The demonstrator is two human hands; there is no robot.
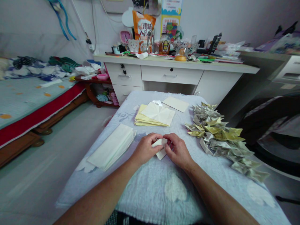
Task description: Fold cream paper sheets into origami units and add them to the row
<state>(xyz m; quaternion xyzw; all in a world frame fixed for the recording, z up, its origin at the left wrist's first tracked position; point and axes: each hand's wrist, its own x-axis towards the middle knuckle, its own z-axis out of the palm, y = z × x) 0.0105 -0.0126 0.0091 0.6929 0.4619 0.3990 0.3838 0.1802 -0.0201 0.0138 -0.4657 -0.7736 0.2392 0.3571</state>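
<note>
A small piece of folded white paper (161, 153) is held up between both hands, just above the cloth-covered table. My left hand (147, 147) pinches its left side between thumb and fingers. My right hand (178, 149) grips the right side, its fingertips partly hidden behind the fold. Just beyond the hands lies a stack of yellow paper (150, 122) with a creased white sheet (161, 113) on top. To the left rests a pile of long folded white paper strips (112, 145). Several folded paper boats (222, 134), grey and yellow, sit in rows on the right.
Behind the stack lies a flat cream sheet (175, 104). A white desk (172, 75) crowded with jars, a snack bag (142, 31) and other items stands beyond the table. There is a bed (35, 100) on the left and a washing machine (278, 134) on the right.
</note>
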